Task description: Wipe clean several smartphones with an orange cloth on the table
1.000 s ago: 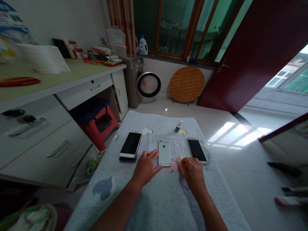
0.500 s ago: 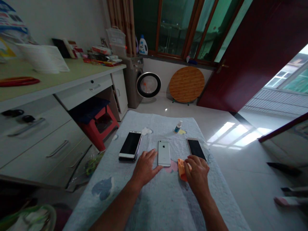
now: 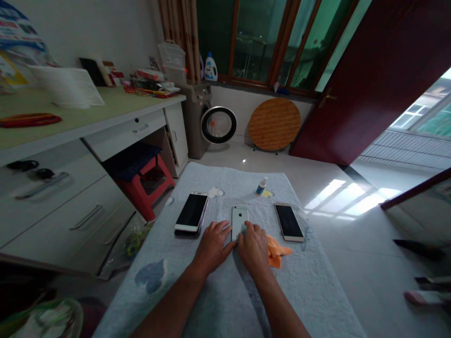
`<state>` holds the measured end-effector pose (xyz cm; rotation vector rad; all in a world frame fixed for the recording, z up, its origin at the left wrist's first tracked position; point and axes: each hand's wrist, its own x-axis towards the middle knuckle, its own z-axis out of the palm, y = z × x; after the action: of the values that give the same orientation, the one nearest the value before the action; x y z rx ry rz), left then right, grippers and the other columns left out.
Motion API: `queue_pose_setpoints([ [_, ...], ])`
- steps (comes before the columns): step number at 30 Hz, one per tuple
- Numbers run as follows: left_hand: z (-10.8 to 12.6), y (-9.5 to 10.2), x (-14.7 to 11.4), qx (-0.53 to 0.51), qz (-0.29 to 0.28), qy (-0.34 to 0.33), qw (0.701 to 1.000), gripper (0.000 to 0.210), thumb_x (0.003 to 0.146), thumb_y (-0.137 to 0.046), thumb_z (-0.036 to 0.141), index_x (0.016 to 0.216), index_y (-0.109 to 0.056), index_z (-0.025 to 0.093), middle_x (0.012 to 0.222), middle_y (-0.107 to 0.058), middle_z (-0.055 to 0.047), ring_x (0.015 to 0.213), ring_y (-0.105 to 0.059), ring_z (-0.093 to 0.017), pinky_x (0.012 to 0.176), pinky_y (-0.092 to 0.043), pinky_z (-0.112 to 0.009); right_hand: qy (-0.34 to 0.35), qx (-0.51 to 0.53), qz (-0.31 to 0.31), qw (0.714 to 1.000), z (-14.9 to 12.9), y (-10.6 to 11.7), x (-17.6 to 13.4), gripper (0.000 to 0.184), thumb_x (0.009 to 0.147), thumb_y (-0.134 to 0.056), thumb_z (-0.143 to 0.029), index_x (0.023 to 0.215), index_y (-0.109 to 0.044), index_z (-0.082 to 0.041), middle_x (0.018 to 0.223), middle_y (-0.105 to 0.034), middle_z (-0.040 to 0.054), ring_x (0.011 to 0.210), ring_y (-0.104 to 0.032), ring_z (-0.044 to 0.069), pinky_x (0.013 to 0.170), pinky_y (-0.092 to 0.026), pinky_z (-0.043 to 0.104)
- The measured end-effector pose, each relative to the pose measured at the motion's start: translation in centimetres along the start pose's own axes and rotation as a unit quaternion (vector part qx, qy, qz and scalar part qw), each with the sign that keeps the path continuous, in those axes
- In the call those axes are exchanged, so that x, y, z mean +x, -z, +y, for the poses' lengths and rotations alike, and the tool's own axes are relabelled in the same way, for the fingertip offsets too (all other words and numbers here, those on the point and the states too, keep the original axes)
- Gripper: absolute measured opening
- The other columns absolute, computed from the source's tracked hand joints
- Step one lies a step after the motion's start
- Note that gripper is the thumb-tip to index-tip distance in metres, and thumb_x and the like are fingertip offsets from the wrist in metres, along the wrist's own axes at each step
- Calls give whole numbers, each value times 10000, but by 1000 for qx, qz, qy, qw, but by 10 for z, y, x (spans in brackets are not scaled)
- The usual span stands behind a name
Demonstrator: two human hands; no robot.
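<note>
A silver smartphone (image 3: 239,217) lies back up on the cloth-covered table (image 3: 214,300), its lower right part hidden by my right hand. My left hand (image 3: 213,244) rests along the phone's left edge, fingers stretched out and thumb near the bottom corner. Bent over the opposite edge, the fingers of my right hand (image 3: 253,244) grip the phone, with the thumb by its lower end. A crumpled orange cloth (image 3: 278,251) lies just right of that hand. Farther right is a gold-framed phone (image 3: 289,222), screen up. A white phone (image 3: 192,211) lies on top of another dark one at the left.
A small spray bottle (image 3: 261,187) stands toward the table's far edge. Left of the table are a red stool (image 3: 151,188) and a desk with drawers (image 3: 88,176). Beyond it a washing machine (image 3: 195,126) has its door open, and a round wooden board (image 3: 275,124) leans on the wall.
My right hand has let go of the orange cloth and moved left onto the silver smartphone. The cloth now lies loose and spread. My left hand has hardly moved.
</note>
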<state>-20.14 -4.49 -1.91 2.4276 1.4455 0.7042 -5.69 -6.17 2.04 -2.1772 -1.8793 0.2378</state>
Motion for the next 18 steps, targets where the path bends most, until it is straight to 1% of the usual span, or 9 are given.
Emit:
queue_pose_setpoints([
  [2, 1, 0, 0, 1, -8, 1, 1000, 418, 790, -672, 311, 1184, -592, 198, 1278, -571, -87, 1146, -493, -277, 965, -420, -438, -16, 12, 4, 1000, 1, -3, 1, 353, 844, -475, -215, 1165, -602, -142, 1053, -616, 139, 944, -536, 274, 831, -372, 360],
  [4, 1, 1, 0, 1, -12, 2, 1000, 433, 783, -675, 306, 1192, -585, 197, 1280, -570, -87, 1144, -493, -277, 966, -418, -435, -16, 31, 8, 999, 3, -6, 1, 368, 831, -476, -202, 1168, -604, -129, 1042, -616, 147, 942, -544, 280, 840, -383, 370],
  [7, 1, 0, 0, 4, -14, 2, 1000, 401, 813, -648, 306, 1195, -578, 209, 1274, -574, -82, 1141, -499, -269, 962, -417, -430, -7, 104, 40, 994, 7, -14, 4, 403, 812, -479, -199, 1187, -590, -100, 1039, -607, 164, 967, -552, 287, 859, -407, 388],
  [9, 1, -1, 0, 6, -18, 2, 1000, 393, 824, -642, 324, 1194, -573, 209, 1272, -576, -81, 1143, -499, -271, 963, -415, -435, -14, 189, 77, 979, 10, -20, 6, 433, 801, -481, -210, 1209, -566, -92, 1057, -593, 166, 980, -560, 276, 857, -434, 385],
  [12, 1, -2, 0, 6, -20, 0, 1000, 410, 829, -641, 334, 1212, -557, 213, 1283, -568, -83, 1153, -494, -273, 971, -406, -443, -41, 317, 113, 941, 11, -26, 8, 487, 796, -506, -276, 1258, -521, -122, 1079, -587, 140, 938, -585, 244, 807, -476, 358],
  [13, 1, -2, -1, 6, -20, -1, 1000, 413, 833, -636, 327, 1222, -551, 217, 1286, -566, -84, 1155, -494, -271, 971, -404, -442, -50, 349, 109, 929, 10, -27, 8, 492, 797, -518, -306, 1258, -521, -134, 1068, -599, 124, 914, -594, 233, 786, -484, 346],
  [15, 2, -1, -1, 7, -20, 0, 1000, 417, 842, -623, 311, 1240, -538, 219, 1287, -563, -84, 1150, -495, -267, 967, -404, -436, -56, 397, 77, 913, 7, -25, 9, 452, 815, -515, -368, 1208, -560, -148, 1022, -635, 93, 879, -607, 215, 759, -489, 319],
  [17, 3, 0, -1, 6, -23, 1, 1000, 414, 851, -609, 298, 1248, -530, 215, 1279, -566, -80, 1136, -493, -264, 963, -404, -429, -50, 421, 43, 905, 3, -23, 9, 399, 858, -463, -409, 1133, -609, -160, 996, -665, 75, 888, -614, 204, 768, -484, 300],
  [18, 4, 1, -1, 5, -26, 1, 1000, 410, 854, -602, 291, 1250, -527, 214, 1274, -568, -77, 1128, -493, -262, 962, -402, -425, -44, 425, 35, 904, 1, -21, 9, 392, 877, -434, -418, 1106, -626, -164, 1005, -673, 76, 909, -613, 204, 784, -478, 299],
])
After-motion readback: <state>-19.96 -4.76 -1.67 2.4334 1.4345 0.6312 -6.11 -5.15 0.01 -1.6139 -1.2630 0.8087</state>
